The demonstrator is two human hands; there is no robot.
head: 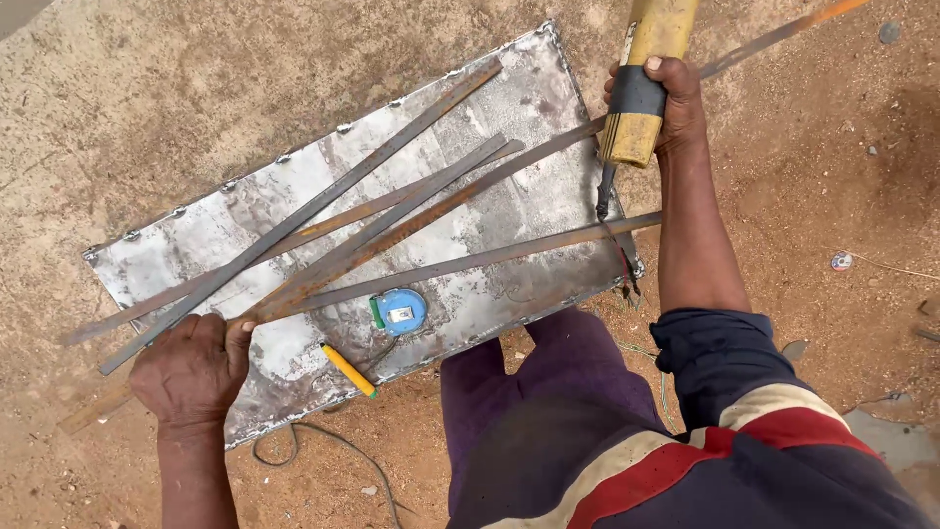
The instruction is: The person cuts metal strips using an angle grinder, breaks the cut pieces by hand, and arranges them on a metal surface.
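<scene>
The left hand [193, 368], at the lower left of the frame, is curling its fingers around the near end of a rusty flat bar [411, 223] running diagonally toward the upper right across the metal sheet [509, 108], while the right hand [658, 98] is gripping a yellow-handled tool [641, 88].

The metal sheet [509, 108] is mottled silver-grey; the flat bars [392, 211] on it are grey streaked with rust-orange. A tape measure [399, 312] is blue and green, a marker [349, 370] yellow, the tool handle [646, 88] yellow with a black band — the sleeve [774, 421] navy with cream and red stripes.
</scene>
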